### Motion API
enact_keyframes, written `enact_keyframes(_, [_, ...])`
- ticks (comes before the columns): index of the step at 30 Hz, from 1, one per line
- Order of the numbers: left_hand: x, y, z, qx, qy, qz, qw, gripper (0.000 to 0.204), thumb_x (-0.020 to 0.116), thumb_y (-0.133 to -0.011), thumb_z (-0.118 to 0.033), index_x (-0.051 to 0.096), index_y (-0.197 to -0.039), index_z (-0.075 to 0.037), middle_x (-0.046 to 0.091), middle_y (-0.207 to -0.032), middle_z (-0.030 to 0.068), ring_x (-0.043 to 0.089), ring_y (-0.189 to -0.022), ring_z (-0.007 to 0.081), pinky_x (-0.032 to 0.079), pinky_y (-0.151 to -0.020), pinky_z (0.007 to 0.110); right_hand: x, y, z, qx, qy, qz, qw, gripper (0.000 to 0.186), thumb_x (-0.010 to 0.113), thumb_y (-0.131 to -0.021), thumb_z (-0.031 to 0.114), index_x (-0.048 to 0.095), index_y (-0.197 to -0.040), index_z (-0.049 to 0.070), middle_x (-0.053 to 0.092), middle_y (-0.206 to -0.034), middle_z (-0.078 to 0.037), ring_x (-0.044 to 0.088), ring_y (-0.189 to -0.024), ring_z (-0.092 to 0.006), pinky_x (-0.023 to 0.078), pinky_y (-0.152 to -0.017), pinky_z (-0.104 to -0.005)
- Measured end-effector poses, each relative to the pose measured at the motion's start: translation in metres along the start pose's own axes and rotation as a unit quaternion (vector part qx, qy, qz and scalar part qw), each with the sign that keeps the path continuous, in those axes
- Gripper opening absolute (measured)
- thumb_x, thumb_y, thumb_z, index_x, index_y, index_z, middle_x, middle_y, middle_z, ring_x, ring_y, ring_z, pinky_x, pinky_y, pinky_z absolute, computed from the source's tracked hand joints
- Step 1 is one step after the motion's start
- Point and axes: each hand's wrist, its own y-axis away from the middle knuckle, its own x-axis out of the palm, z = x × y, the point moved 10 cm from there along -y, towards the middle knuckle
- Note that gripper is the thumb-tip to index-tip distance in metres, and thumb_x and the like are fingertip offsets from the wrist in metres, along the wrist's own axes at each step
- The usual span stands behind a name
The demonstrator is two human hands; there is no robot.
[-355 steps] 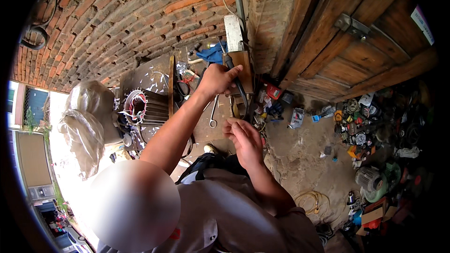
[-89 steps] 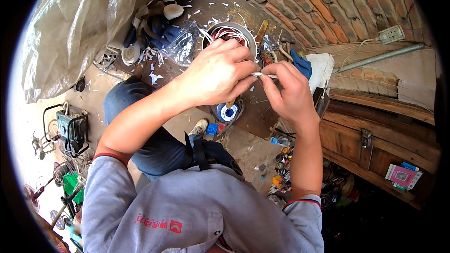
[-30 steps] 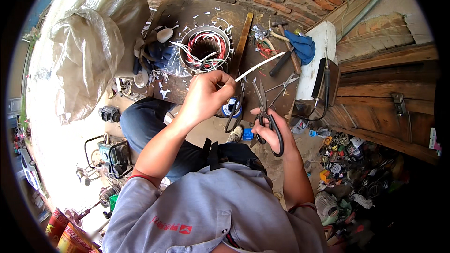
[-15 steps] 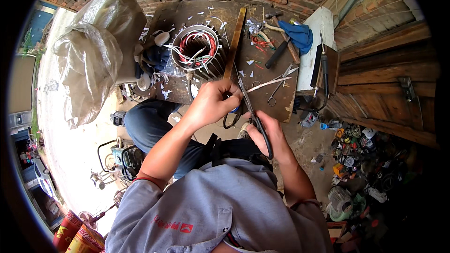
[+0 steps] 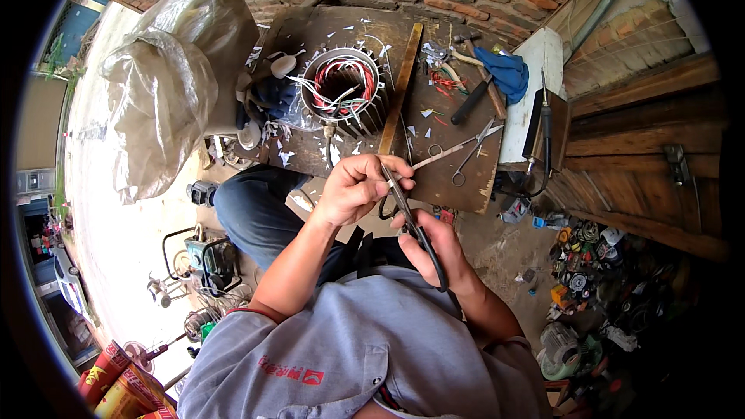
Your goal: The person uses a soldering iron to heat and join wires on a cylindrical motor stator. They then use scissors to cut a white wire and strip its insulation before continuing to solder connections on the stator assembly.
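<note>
Scissors with long dark handles [image 5: 424,242] are gripped in my right hand [image 5: 444,247], its fingers wrapped about the handles. Their blades point up and left, against the fingertips of my left hand [image 5: 355,190]. That hand is closed in a pinch on a thin pale strip [image 5: 436,159], whose free length sticks out to the right over the table. Under the strip's far end lies a second, smaller pair of metal scissors [image 5: 469,157]. Whether the blades touch the strip is hidden by my fingers. Beyond my hands stands a finned motor housing [image 5: 371,118] with red and white wires inside.
On the wooden table [image 5: 446,186] lie a long flat bar [image 5: 402,87], a hammer [image 5: 486,77], a blue cloth [image 5: 504,74] and white paper scraps. A soldering iron [image 5: 545,120] rests at right. Plastic sheeting [image 5: 167,101] covers something at left. Motor parts [image 5: 578,283] pile up on the floor.
My view has shifted, so the table sits further right and lower. The scissors' blades have come back toward my left fingertips, and my left hand has turned, its fingers spreading somewhat.
</note>
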Motion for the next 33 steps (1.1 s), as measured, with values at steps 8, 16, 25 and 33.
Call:
enact_keyframes(8, [-0.002,0.006,-0.002,0.039,0.036,-0.019,0.998,0.013,0.066,-0.091,-0.009,0.057,-0.084,-0.003,0.059,-0.117,0.0192,0.062,-0.11,0.0264,0.049,-0.1,0.038,-0.011,0.009,0.014,-0.042,0.023,-0.079,0.996,0.021,0.062,-0.095,0.012,0.06,-0.111,-0.001,0.056,-0.074,-0.001,0.05,-0.063,-0.006,0.041,-0.058,-0.0221])
enact_keyframes(16, [0.017,0.026,0.034,-0.013,0.102,-0.014,0.995,0.015,0.066,-0.094,-0.016,0.057,-0.091,-0.004,0.06,-0.113,0.0159,0.065,-0.105,0.0276,0.055,-0.092,0.037,-0.062,-0.022,-0.008,-0.04,-0.236,-0.279,0.93,0.038,0.064,-0.093,0.003,0.045,-0.126,-0.001,0.07,-0.091,-0.016,0.063,-0.064,-0.0137,0.052,-0.059,-0.0262])
enact_keyframes(25, [0.002,0.041,0.05,-0.232,-0.101,-0.142,0.957,0.02,0.054,-0.103,-0.022,0.055,-0.112,-0.005,0.068,-0.108,0.0103,0.073,-0.09,0.0219,0.061,-0.069,0.025,-0.051,-0.022,0.011,-0.007,-0.099,-0.199,0.975,0.034,0.063,-0.089,-0.005,0.052,-0.121,-0.002,0.068,-0.083,-0.011,0.067,-0.068,-0.0136,0.056,-0.06,-0.0276])
enact_keyframes(33, [0.013,0.038,0.047,-0.247,-0.17,-0.129,0.945,0.017,0.056,-0.103,-0.018,0.056,-0.112,-0.003,0.07,-0.103,0.0079,0.07,-0.095,0.0148,0.059,-0.077,0.027,-0.054,-0.019,0.009,-0.023,0.006,-0.208,0.978,0.037,0.067,-0.087,0.0,0.054,-0.121,0.0,0.066,-0.077,-0.006,0.061,-0.069,-0.0111,0.05,-0.065,-0.028])
